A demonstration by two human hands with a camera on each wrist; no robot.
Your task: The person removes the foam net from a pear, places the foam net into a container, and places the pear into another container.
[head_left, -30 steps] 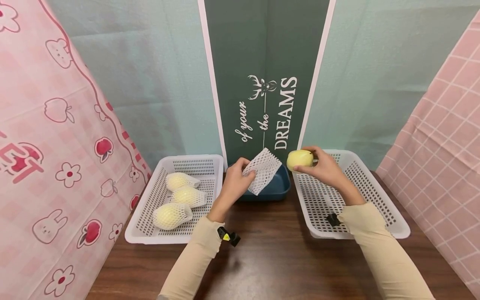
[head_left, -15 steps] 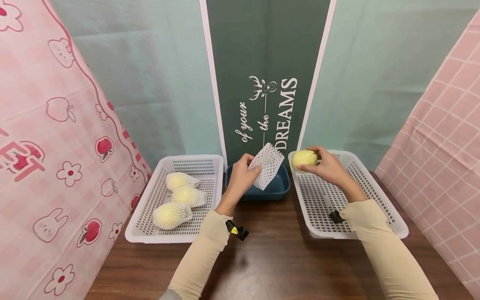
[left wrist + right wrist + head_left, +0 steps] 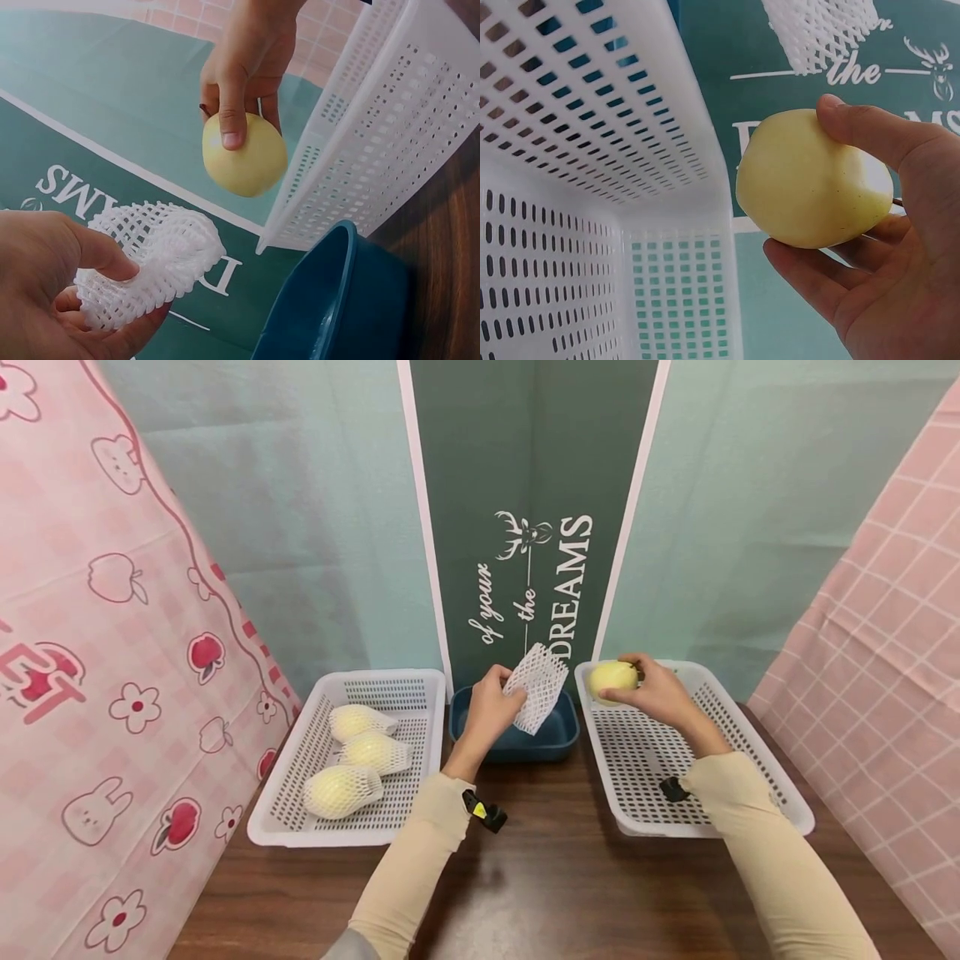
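Note:
A white foam net sleeve (image 3: 538, 687) is pinched between the thumb and fingers of my left hand (image 3: 492, 710), above the blue bin (image 3: 551, 745). My right hand (image 3: 660, 695) grips a pale yellow pear (image 3: 612, 680) over the back left corner of the right white basket (image 3: 750, 752). In the right wrist view the pear (image 3: 810, 180) shows bare skin, and its stem points toward the palm. The left wrist view shows the net sleeve (image 3: 150, 259) partly flattened, apart from the pear (image 3: 244, 157).
At the left stands another white basket (image 3: 348, 839) holding several pears, each in a net sleeve, such as the front netted pear (image 3: 337, 792). Both baskets and the bin sit on a brown wooden table (image 3: 555, 877). Printed cloths hang behind and at both sides.
My left hand has moved right and slightly up with the net sleeve. My right hand has drawn the pear a little to the right, over the basket's corner.

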